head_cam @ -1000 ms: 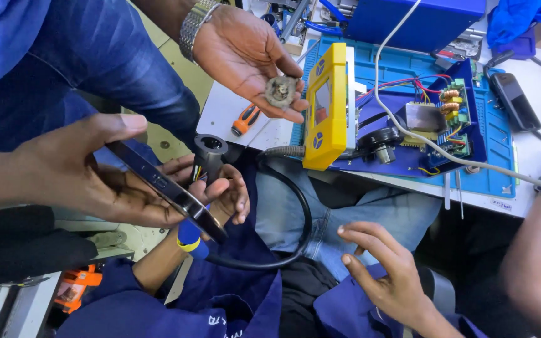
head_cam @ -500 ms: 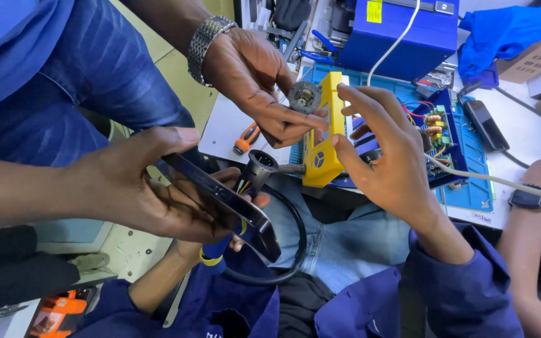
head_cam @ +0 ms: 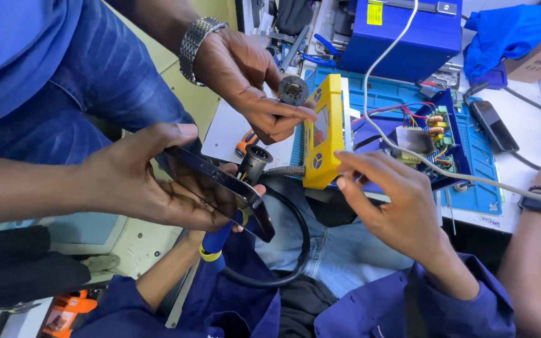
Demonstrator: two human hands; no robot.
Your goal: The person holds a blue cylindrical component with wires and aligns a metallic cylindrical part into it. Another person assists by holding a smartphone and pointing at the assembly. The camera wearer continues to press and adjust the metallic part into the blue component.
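Beside the counter [head_cam: 533, 134], the right hand [head_cam: 396, 200] has drawn back nearer, off the yellow meter [head_cam: 324, 134], fingers loosely spread and empty. Left of it, the left hand [head_cam: 195, 239] grips the blue-handled tool [head_cam: 255, 164], under a co-worker's phone [head_cam: 220, 188].

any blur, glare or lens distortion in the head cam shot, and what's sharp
Head view: even, bright light with soft shadows; the yellow meter and circuit board are sharp; right hand slightly soft; left hand mostly hidden behind a co-worker's phone, whose dark screen shows a faint sheen; wide-angle stretch at the edges, seen on the blue cloth.
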